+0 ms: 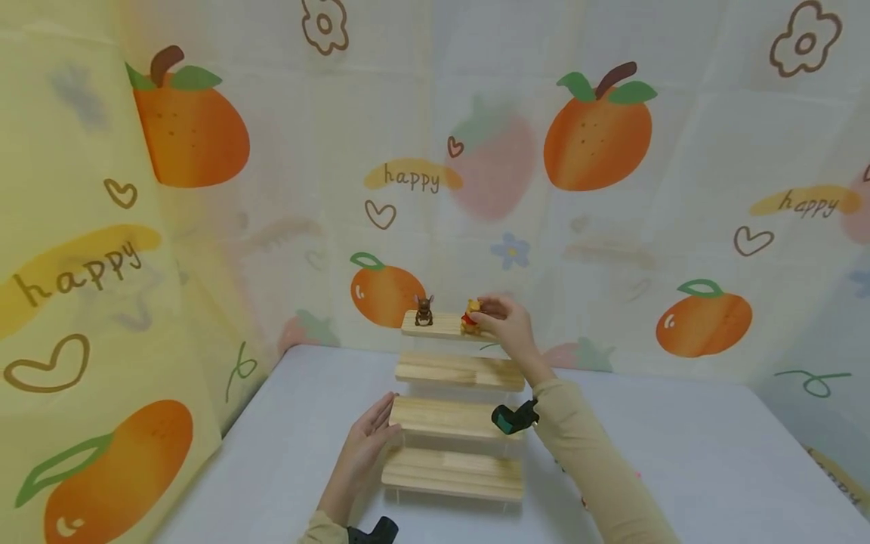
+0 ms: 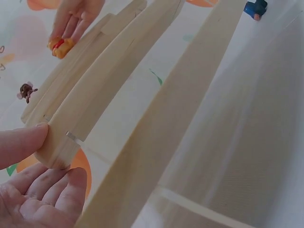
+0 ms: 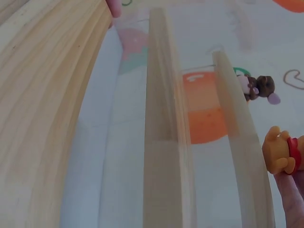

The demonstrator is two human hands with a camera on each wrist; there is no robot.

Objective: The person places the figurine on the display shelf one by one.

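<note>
A yellow bear figurine in a red shirt (image 1: pixel 470 317) stands upright on the top tier of a wooden stepped rack (image 1: pixel 458 417). My right hand (image 1: pixel 510 326) pinches this bear from the right, its feet at the board in the right wrist view. Toward the left end of that tier sits a brown figurine with big ears (image 1: pixel 424 311), also seen in the right wrist view (image 3: pixel 256 87). Lower down, my left hand (image 1: pixel 367 437) holds the left end of one of the middle boards; in the left wrist view its thumb (image 2: pixel 23 145) presses the edge and its fingers lie underneath.
The rack stands on a white table (image 1: pixel 292 423) before a printed fruit backdrop (image 1: pixel 476 227). Small coloured items, partly hidden by my right forearm (image 1: pixel 598 461), lie right of the rack. A small blue object (image 2: pixel 256 8) shows in the left wrist view.
</note>
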